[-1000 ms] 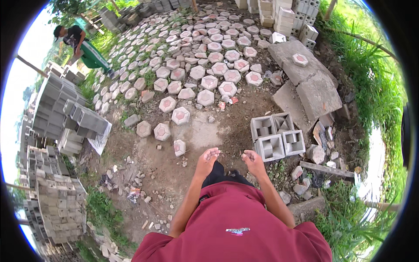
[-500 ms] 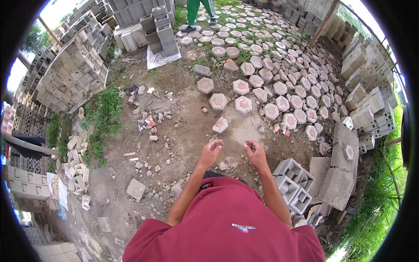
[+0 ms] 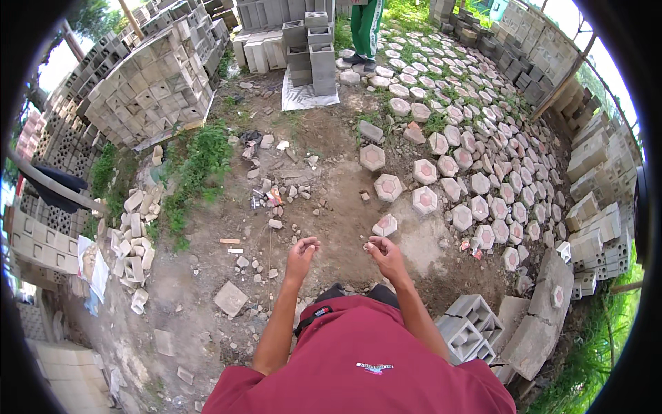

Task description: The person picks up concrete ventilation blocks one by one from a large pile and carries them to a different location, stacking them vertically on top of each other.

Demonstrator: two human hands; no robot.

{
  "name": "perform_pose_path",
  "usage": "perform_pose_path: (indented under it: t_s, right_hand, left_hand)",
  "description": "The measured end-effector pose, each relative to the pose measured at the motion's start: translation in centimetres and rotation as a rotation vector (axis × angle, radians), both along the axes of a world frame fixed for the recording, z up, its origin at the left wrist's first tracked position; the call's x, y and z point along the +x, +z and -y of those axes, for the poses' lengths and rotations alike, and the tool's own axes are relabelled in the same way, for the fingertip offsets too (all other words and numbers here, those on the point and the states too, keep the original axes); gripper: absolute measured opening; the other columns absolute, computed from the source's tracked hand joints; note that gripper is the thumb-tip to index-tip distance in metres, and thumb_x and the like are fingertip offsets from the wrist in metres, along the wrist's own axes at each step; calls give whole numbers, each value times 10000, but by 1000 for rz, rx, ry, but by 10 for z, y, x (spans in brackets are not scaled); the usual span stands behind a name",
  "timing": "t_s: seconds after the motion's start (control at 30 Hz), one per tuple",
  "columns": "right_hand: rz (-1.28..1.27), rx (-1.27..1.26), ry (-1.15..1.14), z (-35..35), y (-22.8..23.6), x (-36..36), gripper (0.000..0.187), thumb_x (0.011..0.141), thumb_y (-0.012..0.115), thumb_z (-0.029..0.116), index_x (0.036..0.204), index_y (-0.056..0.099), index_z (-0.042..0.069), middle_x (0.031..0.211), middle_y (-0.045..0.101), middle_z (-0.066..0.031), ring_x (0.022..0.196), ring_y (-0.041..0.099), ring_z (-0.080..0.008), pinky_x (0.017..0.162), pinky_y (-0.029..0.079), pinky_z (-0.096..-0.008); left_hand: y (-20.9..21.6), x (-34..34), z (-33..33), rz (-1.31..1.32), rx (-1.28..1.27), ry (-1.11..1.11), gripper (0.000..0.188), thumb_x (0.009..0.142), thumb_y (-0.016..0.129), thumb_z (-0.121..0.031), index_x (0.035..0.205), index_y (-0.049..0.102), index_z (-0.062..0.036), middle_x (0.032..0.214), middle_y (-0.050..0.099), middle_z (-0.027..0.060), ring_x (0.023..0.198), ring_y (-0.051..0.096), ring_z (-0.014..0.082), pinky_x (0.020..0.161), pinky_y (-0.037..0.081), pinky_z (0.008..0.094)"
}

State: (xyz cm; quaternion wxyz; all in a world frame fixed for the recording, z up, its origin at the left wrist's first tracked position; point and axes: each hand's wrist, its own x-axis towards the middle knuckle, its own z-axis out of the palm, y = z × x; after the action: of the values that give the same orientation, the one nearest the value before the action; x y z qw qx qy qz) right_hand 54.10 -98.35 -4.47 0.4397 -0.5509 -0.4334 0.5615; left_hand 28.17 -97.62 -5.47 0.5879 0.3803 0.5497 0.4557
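My left hand hangs above the dirt with its fingers loosely curled and nothing seen in it. A short way to its right, my right hand is half curled too, thumb and fingers a little apart, and also looks empty. Just beyond the right hand, one hexagonal paver with a reddish centre lies tilted on the ground, apart from the fingers. Farther off are another hexagonal paver and a third paver beside a pale patch of ground.
Many hexagonal pavers spread over the right side. Hollow grey blocks sit near my right, beside a cracked slab. Stacked blocks stand far left; rubble lies left. A person in green trousers stands ahead.
My view has swung left, so the scene sits farther right. My hands have moved slightly farther apart. The other person's legs have come closer together.
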Motion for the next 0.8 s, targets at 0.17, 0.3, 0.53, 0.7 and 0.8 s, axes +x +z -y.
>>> perform_pose_path:
  t_s: [0.17, 0.3, 0.53, 0.7, 0.8]
  right_hand:
    - [-83, -65, 14, -30, 11, -13, 311, 915, 628, 145, 1139, 567, -62, 958, 652, -60, 862, 614, -109, 792, 490, -248]
    - [-89, -106, 111, -73, 3, -24, 303, 917, 626, 145, 1142, 571, -51, 961, 655, -57, 862, 612, -104, 789, 494, -249]
    - [-31, -106, 343, -199, -24, -38, 319, 940, 604, 205, 1181, 570, 0, 1018, 664, -59, 902, 618, -108, 803, 496, -262]
    - [26, 34, 460, -318, -8, -31, 309, 931, 608, 202, 1157, 585, -8, 1002, 662, -52, 899, 618, -109, 768, 487, -259]
    - [12, 53, 445, -377, -11, -22, 292, 930, 605, 201, 1138, 596, -4, 973, 665, -56, 887, 622, -112, 736, 477, -248]
  left_hand:
    - [-2, -6, -17, -4, -15, 39, 242, 932, 525, -91, 1153, 587, -17, 1057, 669, 53, 955, 622, 119, 790, 471, 243]
    - [-8, 5, -43, 38, -7, 81, 252, 933, 525, -105, 1164, 584, -25, 1059, 672, 50, 952, 626, 122, 781, 473, 247]
    - [-34, 11, -123, 47, 6, 209, 250, 943, 487, -84, 1166, 575, -12, 1064, 670, 81, 949, 641, 143, 775, 507, 258]
    - [-21, 12, -228, -2, 30, 327, 246, 939, 494, -86, 1160, 581, -20, 1047, 674, 65, 923, 635, 123, 763, 489, 247]
    - [-3, 23, -284, 0, 104, 311, 243, 937, 503, -79, 1160, 576, -14, 1053, 671, 58, 919, 628, 109, 766, 475, 228]
